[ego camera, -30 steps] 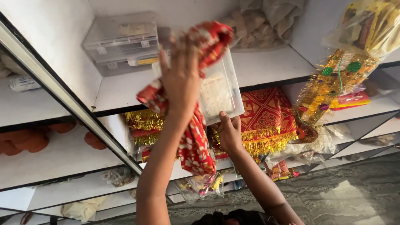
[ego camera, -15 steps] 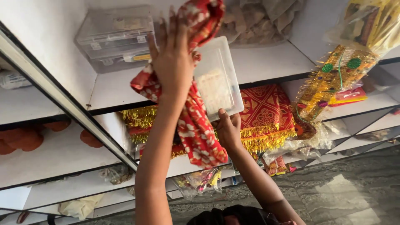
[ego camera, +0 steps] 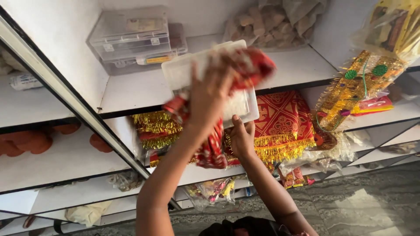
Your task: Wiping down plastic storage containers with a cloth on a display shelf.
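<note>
My left hand presses a bunched red patterned cloth against the face of a flat white plastic box. The cloth's tail hangs down along my forearm to the red end. Motion blurs the hand and cloth. The box is held tilted in front of a white shelf. My right hand grips the box's lower edge from underneath, fingers curled on its rim.
Clear plastic boxes and a bag of brown pieces sit on the upper shelf. Red and gold fringed cloths fill the shelf below. A gold decorated packet hangs at right. Clay items lie at left. A dark metal upright crosses diagonally.
My left hand has slid down and to the right across the box with the cloth, which now bunches at the box's upper right. My right hand keeps its hold underneath.
</note>
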